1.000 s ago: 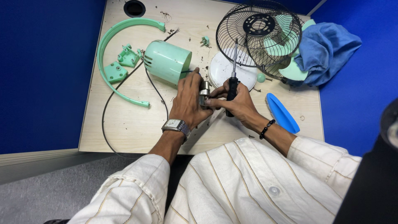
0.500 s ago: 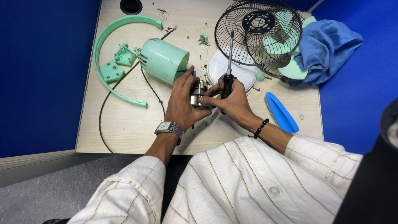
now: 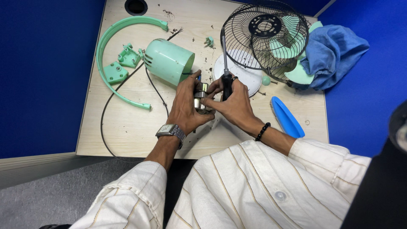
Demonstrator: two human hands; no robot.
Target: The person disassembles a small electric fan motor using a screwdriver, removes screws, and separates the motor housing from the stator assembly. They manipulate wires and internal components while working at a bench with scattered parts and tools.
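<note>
A small metallic motor (image 3: 200, 98), silver with darker bands, is clasped in the left hand (image 3: 186, 106) near the middle of the pale wooden table (image 3: 127, 131). The right hand (image 3: 233, 101) is closed around a black-handled screwdriver (image 3: 225, 68), whose shaft points toward the far edge. Most of the motor is hidden by fingers, and the screwdriver tip cannot be made out. A mint-green housing (image 3: 167, 61) lies just beyond. Blue partition walls (image 3: 42, 76) enclose the table.

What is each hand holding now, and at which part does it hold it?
The left hand grips the small metal motor part around its body. The right hand holds the screwdriver by its black handle and also touches the motor part.
</note>
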